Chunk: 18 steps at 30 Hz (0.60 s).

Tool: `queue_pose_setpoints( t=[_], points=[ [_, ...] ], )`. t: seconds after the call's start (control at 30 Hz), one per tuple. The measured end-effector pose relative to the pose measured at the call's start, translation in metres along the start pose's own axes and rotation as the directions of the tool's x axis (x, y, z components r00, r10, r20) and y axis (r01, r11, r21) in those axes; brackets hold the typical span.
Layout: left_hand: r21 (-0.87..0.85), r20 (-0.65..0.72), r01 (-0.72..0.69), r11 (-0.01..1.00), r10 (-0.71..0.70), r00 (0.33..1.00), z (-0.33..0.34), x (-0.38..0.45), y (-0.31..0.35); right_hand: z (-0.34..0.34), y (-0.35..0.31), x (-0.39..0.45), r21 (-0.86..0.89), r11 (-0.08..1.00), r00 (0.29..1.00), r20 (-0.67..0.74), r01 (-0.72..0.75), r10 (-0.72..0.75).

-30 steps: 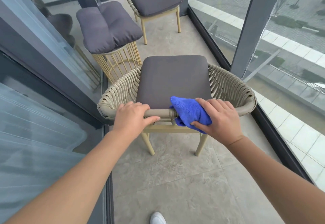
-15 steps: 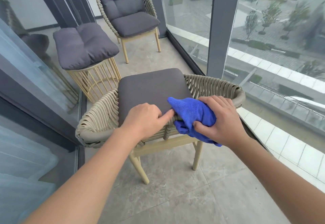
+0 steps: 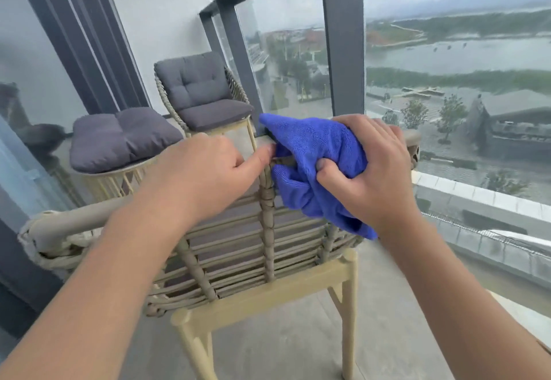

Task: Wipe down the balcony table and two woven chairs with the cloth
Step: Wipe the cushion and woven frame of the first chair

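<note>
The near woven chair [image 3: 238,248] stands right in front of me, seen from behind its beige rope back. My left hand [image 3: 205,177] grips the top rail of that back, thumb pointing right. Beside it, my right hand [image 3: 369,168] holds a bunched blue cloth [image 3: 316,153] against the same rail, and a corner of the cloth hangs down behind the back. The round balcony table [image 3: 119,177] stands at the left with a grey cushion [image 3: 122,138] on top. The second woven chair [image 3: 205,96], with grey cushions, stands at the far end.
A glass railing with dark posts [image 3: 343,40] runs along the right side, close to the near chair. Glass sliding doors [image 3: 35,87] line the left. Grey floor tiles [image 3: 292,338] show under the near chair.
The view has dropped lower and closer behind the near chair, so its seat cushion is now hidden. Both hands stay on the top rail, the right one still bunching the cloth.
</note>
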<state>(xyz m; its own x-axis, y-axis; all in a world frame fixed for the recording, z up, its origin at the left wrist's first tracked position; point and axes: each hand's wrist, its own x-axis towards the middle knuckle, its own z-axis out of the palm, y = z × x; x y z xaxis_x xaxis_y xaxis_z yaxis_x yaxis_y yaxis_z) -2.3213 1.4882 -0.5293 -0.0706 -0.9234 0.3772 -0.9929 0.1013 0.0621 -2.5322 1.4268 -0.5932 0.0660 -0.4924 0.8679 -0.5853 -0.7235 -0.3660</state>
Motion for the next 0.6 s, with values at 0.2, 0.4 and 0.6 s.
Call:
queue_pose_setpoints(
  t=[0.2, 0.4, 0.6],
  points=[
    [0.040, -0.134, -0.011, 0.999, 0.016, 0.991, 0.011, -0.004, -0.005, 0.008, 0.005, -0.011, 0.022, 0.999, 0.995, -0.094, 0.036, -0.034],
    [0.047, -0.132, 0.007, 0.999, -0.001, 0.991, 0.011, -0.008, -0.003, 0.024, -0.005, -0.044, 0.165, 0.986, 0.972, -0.230, -0.005, 0.044],
    [0.064, -0.175, -0.017, 0.998, 0.028, 0.984, 0.010, -0.007, -0.002, 0.039, -0.020, -0.075, 0.363, 0.916, 0.870, -0.382, -0.170, 0.312]
  ],
)
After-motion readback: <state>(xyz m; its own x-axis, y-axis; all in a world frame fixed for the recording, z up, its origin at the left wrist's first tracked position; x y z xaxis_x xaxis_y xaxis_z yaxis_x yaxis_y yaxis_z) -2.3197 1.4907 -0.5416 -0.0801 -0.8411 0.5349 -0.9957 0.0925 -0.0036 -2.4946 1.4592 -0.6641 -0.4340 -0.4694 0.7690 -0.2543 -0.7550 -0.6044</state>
